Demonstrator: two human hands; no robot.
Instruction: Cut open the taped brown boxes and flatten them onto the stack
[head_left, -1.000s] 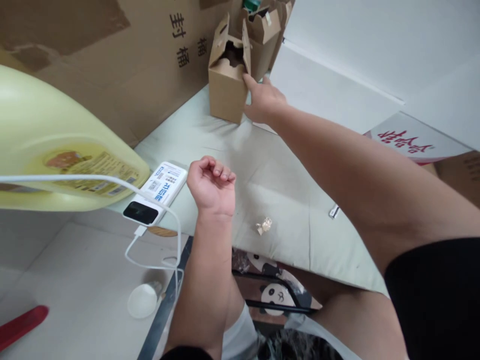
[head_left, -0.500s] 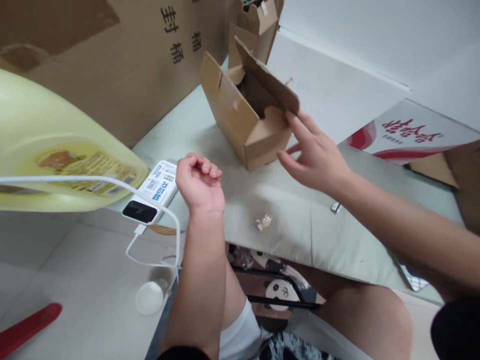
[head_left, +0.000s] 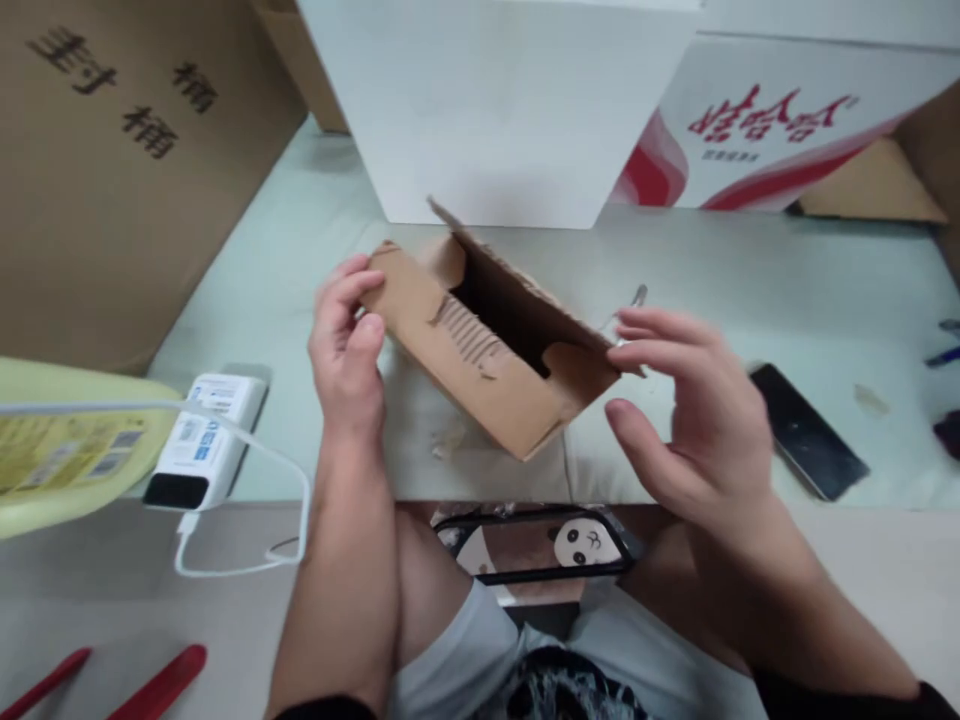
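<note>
Carton (head_left: pixel 466 352) nearer than before — left hand (head_left: pixel 345 350) now gripping one end, right hand (head_left: pixel 694 425) loosely open at flap (head_left: pixel 517 292).

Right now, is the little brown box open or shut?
Open: the brown box has one flap raised, with a dark opening showing.

Single head cam, worn by the seated person, pitched forward and steeply down. Viewpoint above the wearer's light shorts (head_left: pixel 457 655), which sit at bottom edge. Close range: open cardboard box (head_left: pixel 484 350) mid-frame, left hand (head_left: pixel 349 350) and right hand (head_left: pixel 697 415) flanking it. White carton (head_left: pixel 495 110) cropped at top.
</note>
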